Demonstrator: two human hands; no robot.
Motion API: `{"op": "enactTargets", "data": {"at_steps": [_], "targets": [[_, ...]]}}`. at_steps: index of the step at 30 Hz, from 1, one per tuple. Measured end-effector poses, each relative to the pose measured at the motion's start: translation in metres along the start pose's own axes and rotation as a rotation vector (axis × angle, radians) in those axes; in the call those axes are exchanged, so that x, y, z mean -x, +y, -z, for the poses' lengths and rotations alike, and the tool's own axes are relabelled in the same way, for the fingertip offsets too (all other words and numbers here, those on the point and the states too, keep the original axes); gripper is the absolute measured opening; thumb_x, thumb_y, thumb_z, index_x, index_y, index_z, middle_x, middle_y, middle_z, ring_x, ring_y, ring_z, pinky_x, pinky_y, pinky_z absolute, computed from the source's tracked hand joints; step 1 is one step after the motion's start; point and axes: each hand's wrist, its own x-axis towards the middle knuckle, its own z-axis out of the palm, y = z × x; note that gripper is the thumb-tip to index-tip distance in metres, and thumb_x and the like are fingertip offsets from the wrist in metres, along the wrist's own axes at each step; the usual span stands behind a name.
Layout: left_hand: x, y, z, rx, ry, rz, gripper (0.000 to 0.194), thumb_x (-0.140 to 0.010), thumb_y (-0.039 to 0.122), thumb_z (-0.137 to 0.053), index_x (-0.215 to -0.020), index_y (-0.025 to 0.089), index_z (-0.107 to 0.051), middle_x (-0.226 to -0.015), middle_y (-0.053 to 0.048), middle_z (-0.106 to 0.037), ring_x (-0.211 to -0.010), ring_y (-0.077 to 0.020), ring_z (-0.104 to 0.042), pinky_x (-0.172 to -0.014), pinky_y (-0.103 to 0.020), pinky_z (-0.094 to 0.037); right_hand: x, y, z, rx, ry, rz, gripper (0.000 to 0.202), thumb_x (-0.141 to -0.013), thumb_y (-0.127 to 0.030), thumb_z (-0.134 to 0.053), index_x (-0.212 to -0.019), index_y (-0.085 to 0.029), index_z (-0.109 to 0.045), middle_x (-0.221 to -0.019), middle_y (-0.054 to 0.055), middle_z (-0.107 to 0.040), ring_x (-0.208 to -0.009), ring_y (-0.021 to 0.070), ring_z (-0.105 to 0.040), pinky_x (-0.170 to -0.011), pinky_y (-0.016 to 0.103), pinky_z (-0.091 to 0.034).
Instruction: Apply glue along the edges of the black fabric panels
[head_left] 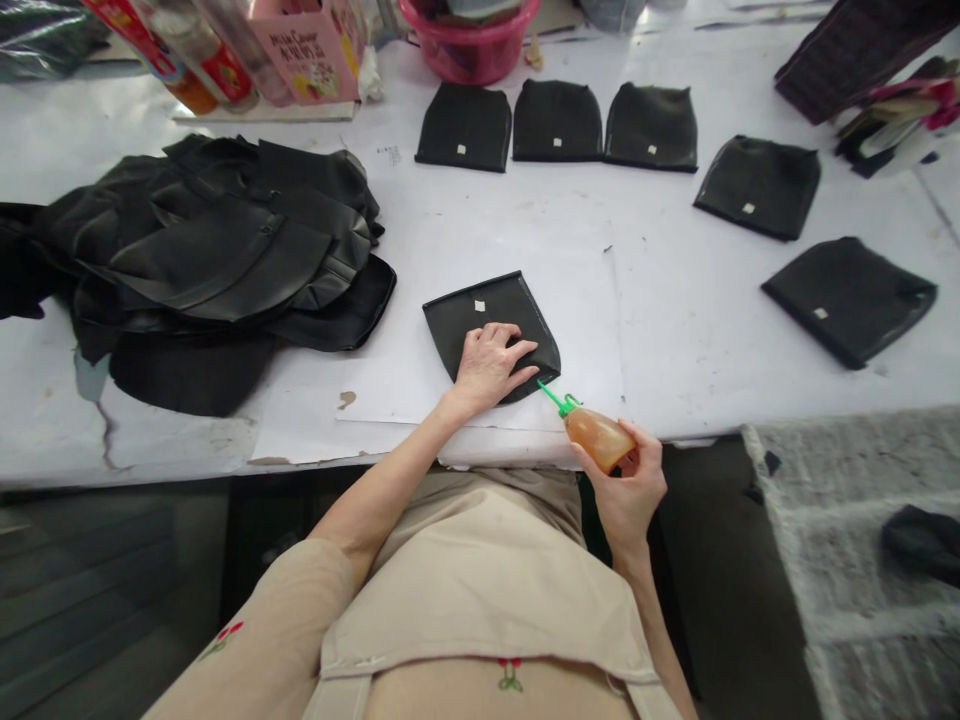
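A black leather-like piece (517,300) with a small pale square tag lies on the white-covered table, a thin pale line along its right edge. Pressed on top of it is my left hand (491,368), fingers spread and holding nothing. My right hand (626,480) grips a squeeze bottle (600,440) of amber liquid, its fingers wrapped around the body. The bottle's thin green nozzle points up and left, its tip at the lower right corner of the black piece. Whether liquid is coming out is too small to tell.
A heap of black pieces (225,240) covers the table's left side. Several similar tagged pieces (559,120) are set out along the back and right. Behind stand bottles (202,60), a pink box (307,55) and a pink basin (472,45). A grey textured surface (847,540) is at lower right.
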Motion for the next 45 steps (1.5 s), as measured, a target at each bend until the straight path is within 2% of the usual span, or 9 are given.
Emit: {"op": "enactTargets", "data": {"at_steps": [5, 8, 11, 14, 22, 31, 35, 41, 45], "targets": [[0.006, -0.003, -0.009, 0.122, 0.061, 0.049, 0.038, -0.096, 0.047, -0.053, -0.123, 0.023, -0.066, -0.128, -0.01, -0.063, -0.126, -0.0263, -0.05, -0.106, -0.046, -0.034, -0.001, -0.002, 0.001, 0.014, -0.007, -0.011, 0.061, -0.066, -0.042, -0.088, -0.117, -0.018, -0.064, -0.112, 0.009, -0.067, -0.098, 0.0249, -0.067, -0.083, 0.039, -0.059], [0.011, -0.011, -0.007, 0.251, 0.097, 0.04, 0.035, -0.1, 0.041, -0.048, -0.124, 0.022, -0.064, -0.127, -0.01, -0.063, -0.127, -0.0232, -0.052, -0.107, -0.043, -0.038, -0.002, -0.003, 0.0, 0.009, -0.007, -0.017, 0.062, -0.066, -0.043, -0.088, -0.117, -0.018, -0.064, -0.111, 0.009, -0.066, -0.098, 0.0247, -0.067, -0.082, 0.038, -0.059], [0.02, -0.024, 0.004, 0.298, 0.015, -0.11, 0.034, -0.098, 0.037, -0.052, -0.127, 0.022, -0.062, -0.135, -0.011, -0.06, -0.135, -0.0231, -0.047, -0.111, -0.044, -0.038, -0.003, -0.002, -0.001, -0.003, -0.012, -0.019, 0.061, -0.066, -0.043, -0.087, -0.117, -0.018, -0.064, -0.112, 0.009, -0.066, -0.099, 0.025, -0.067, -0.081, 0.038, -0.059], [0.031, -0.035, 0.013, 0.218, -0.097, -0.215, 0.043, -0.096, 0.04, -0.057, -0.135, 0.025, -0.058, -0.146, -0.011, -0.052, -0.142, -0.0249, -0.04, -0.119, -0.049, -0.028, -0.003, -0.002, 0.0, -0.011, -0.022, -0.018, 0.061, -0.066, -0.043, -0.087, -0.117, -0.018, -0.064, -0.112, 0.009, -0.066, -0.1, 0.0253, -0.066, -0.081, 0.038, -0.059], [0.037, -0.039, 0.005, 0.109, -0.095, -0.185, 0.056, -0.089, 0.044, -0.065, -0.14, 0.025, -0.054, -0.151, -0.013, -0.047, -0.144, -0.0275, -0.038, -0.121, -0.051, -0.023, 0.003, -0.004, 0.001, 0.008, -0.044, 0.013, 0.063, -0.066, -0.045, -0.087, -0.117, -0.019, -0.062, -0.112, 0.009, -0.066, -0.101, 0.025, -0.066, -0.084, 0.039, -0.059], [0.035, -0.038, 0.004, 0.152, -0.112, -0.158, 0.063, -0.083, 0.047, -0.072, -0.139, 0.025, -0.056, -0.152, -0.014, -0.046, -0.146, -0.0294, -0.036, -0.122, -0.054, -0.022, 0.007, -0.006, -0.004, -0.015, -0.084, 0.027, 0.061, -0.067, -0.045, -0.086, -0.118, -0.019, -0.062, -0.112, 0.009, -0.066, -0.102, 0.0248, -0.066, -0.085, 0.039, -0.059], [0.034, -0.046, 0.011, 0.26, -0.157, -0.192, 0.066, -0.08, 0.047, -0.075, -0.139, 0.025, -0.055, -0.153, -0.015, -0.044, -0.147, -0.0306, -0.033, -0.122, -0.057, -0.021, 0.006, -0.005, -0.003, -0.027, -0.066, 0.012, 0.063, -0.066, -0.044, -0.087, -0.118, -0.019, -0.063, -0.111, 0.008, -0.066, -0.101, 0.0249, -0.067, -0.085, 0.039, -0.059], [0.031, -0.061, 0.027, 0.435, -0.241, -0.276, 0.065, -0.076, 0.038, -0.081, -0.136, 0.027, -0.059, -0.153, -0.015, -0.045, -0.147, -0.0298, -0.033, -0.12, -0.053, -0.03, 0.007, -0.006, -0.001, -0.041, -0.087, 0.025, 0.062, -0.066, -0.042, -0.087, -0.118, -0.019, -0.062, -0.112, 0.009, -0.066, -0.101, 0.0249, -0.066, -0.085, 0.04, -0.059], [0.029, -0.061, 0.027, 0.443, -0.24, -0.271, 0.068, -0.07, 0.036, -0.086, -0.134, 0.029, -0.062, -0.15, -0.015, -0.048, -0.146, -0.0329, -0.036, -0.118, -0.056, -0.032, 0.013, -0.008, -0.002, -0.013, -0.117, 0.044, 0.062, -0.066, -0.044, -0.087, -0.118, -0.019, -0.062, -0.112, 0.009, -0.066, -0.1, 0.0246, -0.066, -0.082, 0.038, -0.059]]}}
